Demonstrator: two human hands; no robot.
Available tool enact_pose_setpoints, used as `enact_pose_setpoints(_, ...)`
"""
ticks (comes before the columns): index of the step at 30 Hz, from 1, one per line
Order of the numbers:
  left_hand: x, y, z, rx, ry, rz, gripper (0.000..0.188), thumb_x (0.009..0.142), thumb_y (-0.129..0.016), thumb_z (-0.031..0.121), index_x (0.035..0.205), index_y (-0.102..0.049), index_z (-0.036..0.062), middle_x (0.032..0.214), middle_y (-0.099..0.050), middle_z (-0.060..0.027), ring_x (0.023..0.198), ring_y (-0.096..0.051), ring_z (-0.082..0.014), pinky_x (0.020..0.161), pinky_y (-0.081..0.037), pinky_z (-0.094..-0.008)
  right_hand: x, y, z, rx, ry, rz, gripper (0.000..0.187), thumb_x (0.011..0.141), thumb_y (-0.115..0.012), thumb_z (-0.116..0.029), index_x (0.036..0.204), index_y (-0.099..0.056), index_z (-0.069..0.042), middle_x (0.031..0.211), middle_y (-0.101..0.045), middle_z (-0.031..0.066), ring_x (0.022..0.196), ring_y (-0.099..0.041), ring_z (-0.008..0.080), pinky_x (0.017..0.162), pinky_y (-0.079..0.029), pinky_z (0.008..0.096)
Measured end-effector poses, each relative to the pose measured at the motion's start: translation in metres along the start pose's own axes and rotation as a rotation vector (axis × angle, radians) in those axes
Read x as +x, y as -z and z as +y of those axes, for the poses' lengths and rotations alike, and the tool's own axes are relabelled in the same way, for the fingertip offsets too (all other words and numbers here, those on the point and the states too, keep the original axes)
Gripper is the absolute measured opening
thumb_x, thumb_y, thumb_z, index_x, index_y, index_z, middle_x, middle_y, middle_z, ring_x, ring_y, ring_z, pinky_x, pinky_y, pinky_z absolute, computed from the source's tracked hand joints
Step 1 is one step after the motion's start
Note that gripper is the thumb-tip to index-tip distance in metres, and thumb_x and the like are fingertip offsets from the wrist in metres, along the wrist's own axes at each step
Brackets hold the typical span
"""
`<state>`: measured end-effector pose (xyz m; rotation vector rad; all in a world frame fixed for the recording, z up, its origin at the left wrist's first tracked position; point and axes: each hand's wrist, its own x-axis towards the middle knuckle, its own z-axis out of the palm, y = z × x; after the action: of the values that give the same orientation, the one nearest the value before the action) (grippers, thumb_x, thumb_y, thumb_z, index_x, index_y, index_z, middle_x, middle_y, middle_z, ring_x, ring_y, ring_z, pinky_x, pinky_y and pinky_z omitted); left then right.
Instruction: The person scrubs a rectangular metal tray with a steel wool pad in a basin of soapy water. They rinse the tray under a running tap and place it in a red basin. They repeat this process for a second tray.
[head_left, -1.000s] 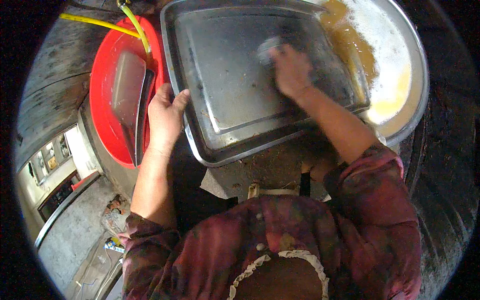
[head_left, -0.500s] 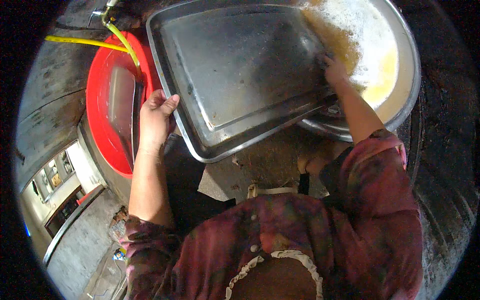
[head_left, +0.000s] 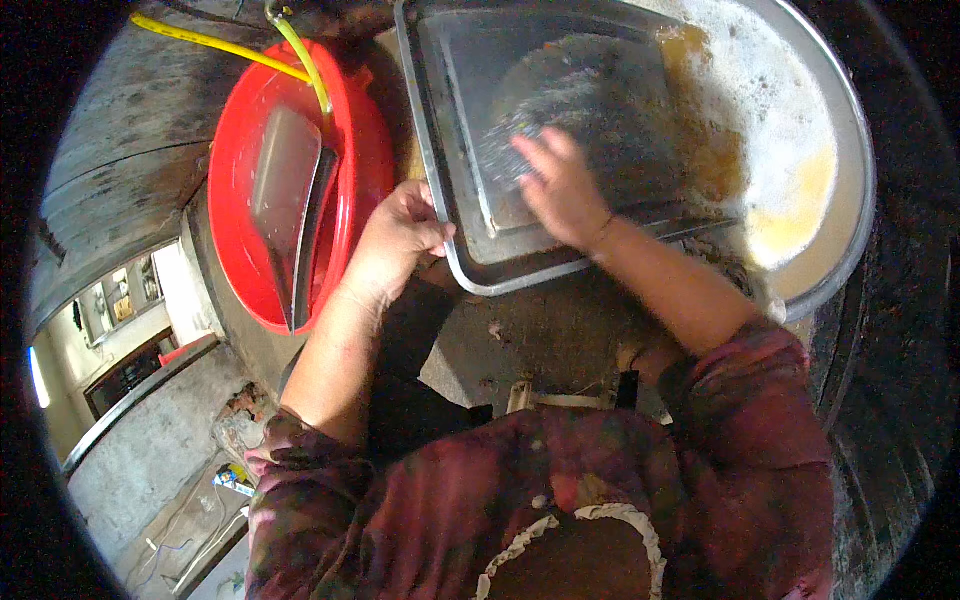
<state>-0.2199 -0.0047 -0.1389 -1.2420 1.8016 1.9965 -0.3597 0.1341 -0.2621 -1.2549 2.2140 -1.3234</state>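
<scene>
A large dark metal tray [head_left: 440, 130] with a raised rim lies tilted in front of me, its right end over a wide metal basin [head_left: 857, 190] of foamy brownish water. My left hand [head_left: 405, 235] pinches the tray's lower left rim between thumb and fingers. Over the tray's inner surface, my right hand [head_left: 568, 190] is bent with its fingertips down. A bright, streaky glitter spreads beside those fingers; whether it is wet suds or a scourer in the grip, I cannot make out through the blur.
To the left stands a red plastic tub [head_left: 228, 200] holding a metal pan [head_left: 285, 185] leaning on its side. A yellow hose [head_left: 215, 43] runs into it from beside a tap. Farther left is a low grey wall [head_left: 160, 410].
My right hand has come from the basin's edge leftward onto the tray's middle. The whole scene has shifted right in view. Wet streaks now show on the tray. My left hand keeps its rim hold.
</scene>
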Motion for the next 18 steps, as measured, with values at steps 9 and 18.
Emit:
enact_pose_setpoints(9, -0.014, -0.014, 0.002, 0.021, -0.046, -0.028, 0.024, 0.07, -0.058, -0.01, 0.092, -0.058, -0.0002, 0.071, -0.057, -0.001, 0.058, -0.051, -0.0099, 0.051, -0.041, -0.023, 0.075, -0.037, -0.065, 0.371, 0.276, 0.197, 0.034, 0.075, -0.057, -0.003, 0.109, -0.057, -0.005, 0.119, -0.046, 0.0227, 0.104, -0.048, 0.0403, 0.09, -0.04, 0.0439)
enact_pose_setpoints(18, -0.016, -0.003, -0.009, -0.003, -0.019, -0.09, 0.032, 0.066, -0.058, -0.009, 0.097, -0.053, 0.0009, 0.076, -0.056, -0.0007, 0.06, -0.049, -0.0089, 0.053, -0.039, -0.0209, 0.056, -0.037, -0.068, 0.384, 0.324, 0.168, 0.039, 0.076, -0.056, -0.002, 0.115, -0.053, 0.0, 0.12, -0.044, 0.0252, 0.103, -0.049, 0.0428, 0.092, -0.039, 0.0436)
